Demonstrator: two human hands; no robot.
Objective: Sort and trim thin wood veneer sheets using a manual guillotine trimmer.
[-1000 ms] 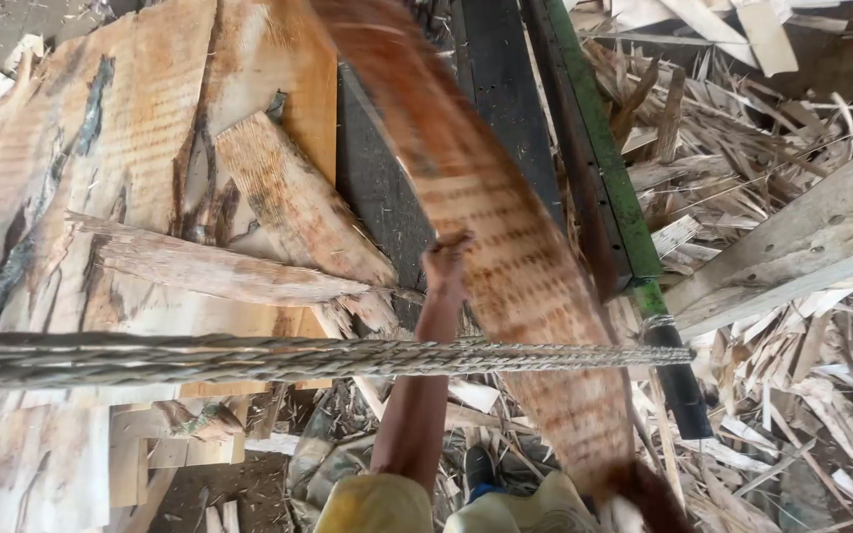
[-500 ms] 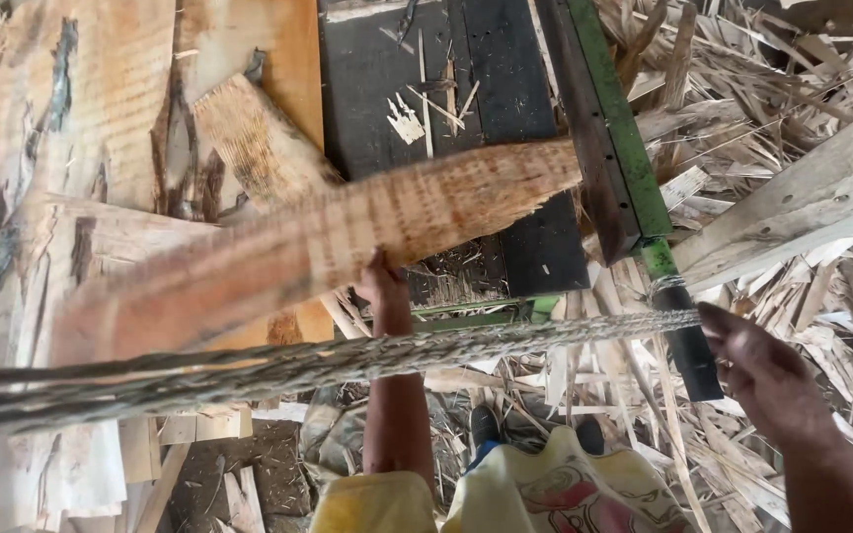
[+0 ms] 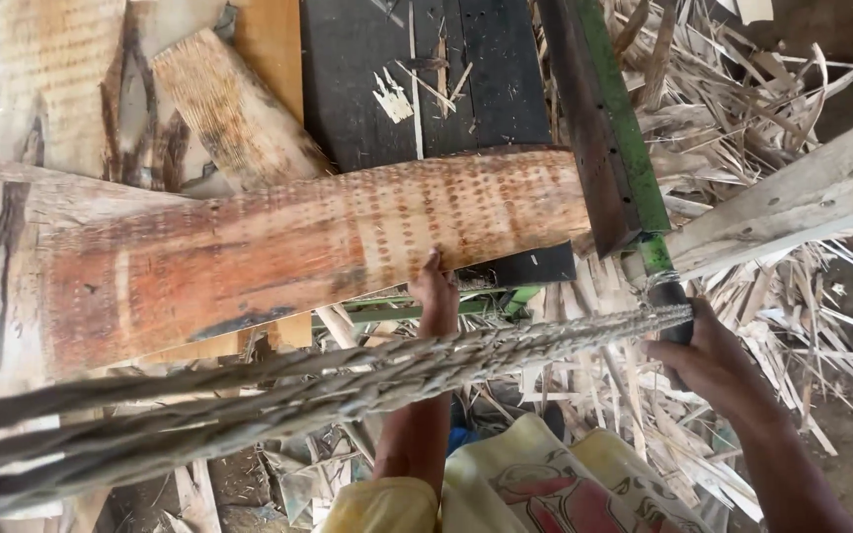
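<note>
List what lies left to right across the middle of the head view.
Veneer sheet → left hand on its lower edge → green blade bar → right hand at the bar's handle → pale plank over wood scraps.

No packages, labels, signs or screens are visible.

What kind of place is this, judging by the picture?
Probably a wood veneer workshop: thin veneer sheets lie stacked, wood scraps cover the floor, and the right hand grips a green-edged cutting blade's handle.
</note>
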